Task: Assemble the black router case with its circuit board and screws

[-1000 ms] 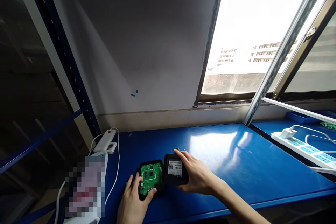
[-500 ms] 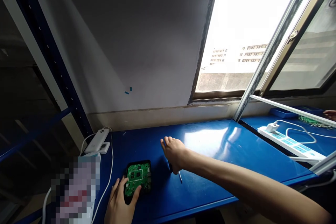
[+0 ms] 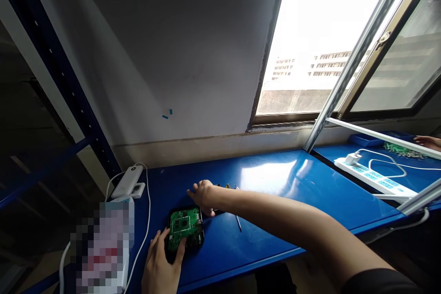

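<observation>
A green circuit board (image 3: 186,224) sits in a shallow black case (image 3: 201,240) on the blue table. My left hand (image 3: 161,257) grips its lower left side, thumb over the front edge and fingers along the left. At the upper right corner of the case is my right hand (image 3: 203,196), palm down with fingers spread; its underside is hidden. A thin metal screwdriver (image 3: 239,223) lies right of the case, partly covered by my forearm. Just beyond the forearm shows the yellow and black end of another tool (image 3: 228,186). A small dark item (image 3: 217,212) by my wrist is unclear.
A white power bank (image 3: 127,181) with a cable stands at the back left, near a blurred-out package (image 3: 103,248). Right of a metal post, a white power strip (image 3: 375,178) lies on the neighbouring table. Another person's hand (image 3: 427,141) is at the far right.
My right hand has moved left, from the tools to the corner of the case. More of the screwdriver and another tool now show. My left hand stays on the case.
</observation>
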Available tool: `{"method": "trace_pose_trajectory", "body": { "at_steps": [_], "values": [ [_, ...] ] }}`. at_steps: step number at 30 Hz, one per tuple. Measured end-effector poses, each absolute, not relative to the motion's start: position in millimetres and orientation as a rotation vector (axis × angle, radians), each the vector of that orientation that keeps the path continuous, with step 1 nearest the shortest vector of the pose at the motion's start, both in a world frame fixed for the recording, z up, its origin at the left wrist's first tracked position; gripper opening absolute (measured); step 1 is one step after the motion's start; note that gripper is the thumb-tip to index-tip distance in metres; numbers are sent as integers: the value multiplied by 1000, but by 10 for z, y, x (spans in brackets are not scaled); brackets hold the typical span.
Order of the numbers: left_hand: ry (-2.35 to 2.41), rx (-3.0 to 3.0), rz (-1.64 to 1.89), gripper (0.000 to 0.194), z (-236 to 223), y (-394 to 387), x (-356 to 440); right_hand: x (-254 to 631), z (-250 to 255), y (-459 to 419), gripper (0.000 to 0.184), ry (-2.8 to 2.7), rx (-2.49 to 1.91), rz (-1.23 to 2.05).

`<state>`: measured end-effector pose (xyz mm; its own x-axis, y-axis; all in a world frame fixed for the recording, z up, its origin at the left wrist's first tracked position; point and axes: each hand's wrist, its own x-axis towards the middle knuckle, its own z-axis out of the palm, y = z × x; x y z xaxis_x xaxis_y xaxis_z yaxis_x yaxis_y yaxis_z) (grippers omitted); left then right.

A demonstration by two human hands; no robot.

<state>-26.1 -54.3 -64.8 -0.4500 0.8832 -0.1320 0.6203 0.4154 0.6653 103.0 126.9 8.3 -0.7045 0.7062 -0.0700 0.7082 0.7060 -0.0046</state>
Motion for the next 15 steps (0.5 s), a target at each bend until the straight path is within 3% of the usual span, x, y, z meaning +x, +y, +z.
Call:
{"method": "trace_pose_trajectory", "body": {
  "at_steps": [2,4,10,15],
  "values": [
    [2217,1285,773,81,-649,-555,-264,1271,226,1312,95,2792,1151,-66],
    [2232,1309,806,80,-640,-565,-255,1573,376,1332,98,2788,1155,-71],
    [2197,1567,950,70,-542,-482,-32,2337,470,1218,58,2830,1297,-158],
    [2042,1856,957,57,-424,-211,272,2531,147,1040,42,2958,1463,-229]
  ]
}}
